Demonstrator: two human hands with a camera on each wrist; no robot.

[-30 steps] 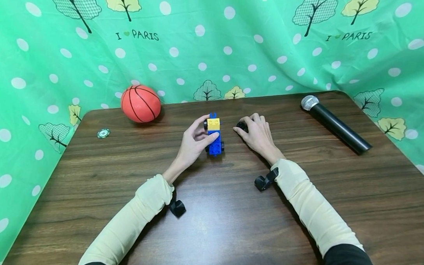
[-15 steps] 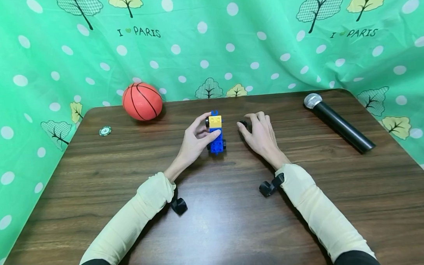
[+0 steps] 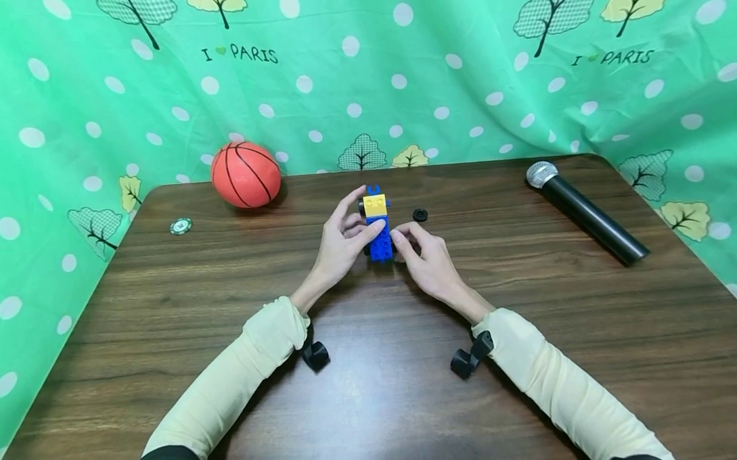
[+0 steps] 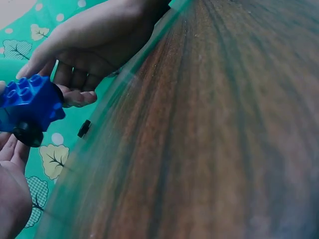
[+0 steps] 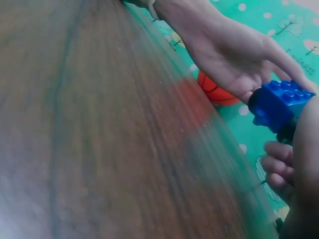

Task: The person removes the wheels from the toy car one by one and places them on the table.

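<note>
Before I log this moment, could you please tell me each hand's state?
Left hand: closed, holding the toy car.
Right hand: at the car's right side; grip cannot be told.

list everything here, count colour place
wooden table: 1, brown, foreground
dotted cloth backdrop: 1, green, behind table
toy brick vehicle: 1, blue and yellow, central
loose round wheel: 1, black, right of vehicle
basketball: 1, red, back left
round chip: 1, green and white, far left
microphone: 1, black and silver, far right
wrist devices: 2, black, foreground
cloth sleeves: 2, cream and black, forearms
left hand: 1, bare, gripping vehicle
right hand: 1, bare, beside vehicle
</note>
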